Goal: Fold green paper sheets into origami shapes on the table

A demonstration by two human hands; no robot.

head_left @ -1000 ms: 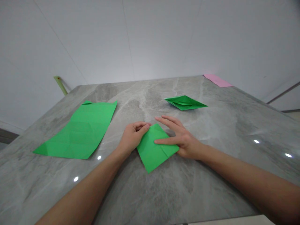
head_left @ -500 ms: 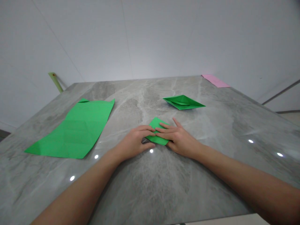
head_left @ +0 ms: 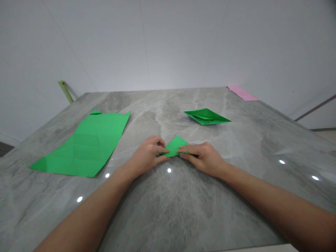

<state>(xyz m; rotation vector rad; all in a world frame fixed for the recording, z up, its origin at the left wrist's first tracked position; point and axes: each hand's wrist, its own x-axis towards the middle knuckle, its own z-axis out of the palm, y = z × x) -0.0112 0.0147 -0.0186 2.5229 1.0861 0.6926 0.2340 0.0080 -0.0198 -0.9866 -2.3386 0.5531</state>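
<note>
A small folded green paper [head_left: 175, 145] lies on the grey marble table [head_left: 168, 203] in front of me. My left hand [head_left: 147, 156] pinches its left corner with curled fingers. My right hand [head_left: 204, 158] pinches its right edge, fingers closed on the fold. Both hands rest on the tabletop and meet at the paper.
A large creased green sheet [head_left: 86, 143] lies flat to the left. A folded green paper boat shape [head_left: 207, 116] sits farther back on the right. A pink sheet [head_left: 243, 93] lies at the far right corner. A pale green stick [head_left: 65, 91] leans by the wall.
The green paper was folded over into a smaller shape. My right hand went from flat on the paper to pinching its edge, and my left hand closed on the other side.
</note>
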